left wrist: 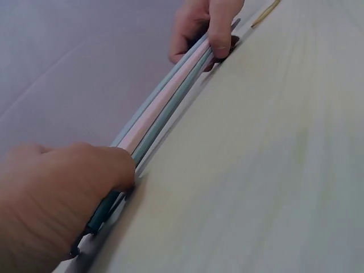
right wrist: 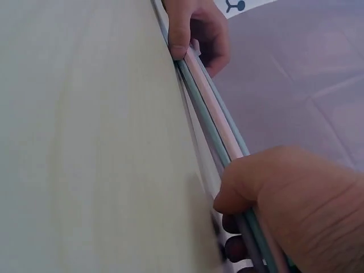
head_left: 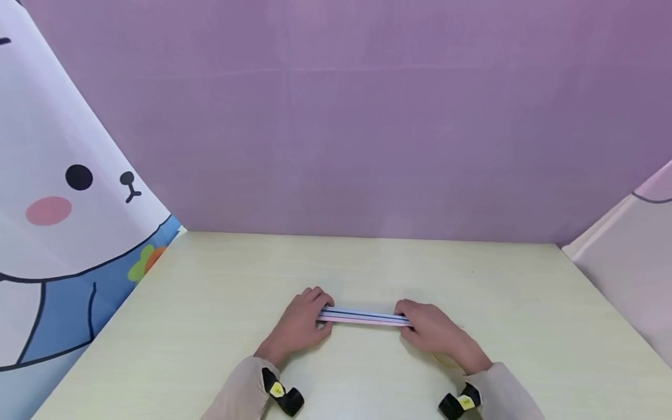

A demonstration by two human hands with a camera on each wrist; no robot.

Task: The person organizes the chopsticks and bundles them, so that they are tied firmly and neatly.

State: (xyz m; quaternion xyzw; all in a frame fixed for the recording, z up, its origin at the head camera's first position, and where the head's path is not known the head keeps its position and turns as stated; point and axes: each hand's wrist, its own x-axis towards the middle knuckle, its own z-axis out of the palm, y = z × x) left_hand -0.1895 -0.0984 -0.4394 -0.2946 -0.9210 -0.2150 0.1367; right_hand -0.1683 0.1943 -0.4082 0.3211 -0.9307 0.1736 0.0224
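A bundle of long thin sticks (head_left: 364,317), pale blue, pink and blue-green, lies crosswise low over the table between both hands. My left hand (head_left: 299,322) grips its left end, thumb on the near side and fingers over the far side. The right end is held the same way by my right hand (head_left: 433,328). In the left wrist view the sticks (left wrist: 156,111) run side by side, with a dark green part at the near end, partly under the left hand (left wrist: 62,196). The right wrist view has the right hand (right wrist: 301,199) covering the other end.
The pale wooden table (head_left: 210,280) meets a purple backdrop (head_left: 367,146) at its far edge. A cartoon-printed cloth (head_left: 47,245) hangs at left, a pale cloth (head_left: 630,274) at right. A thin yellowish strip (left wrist: 265,12) lies beyond the right hand.
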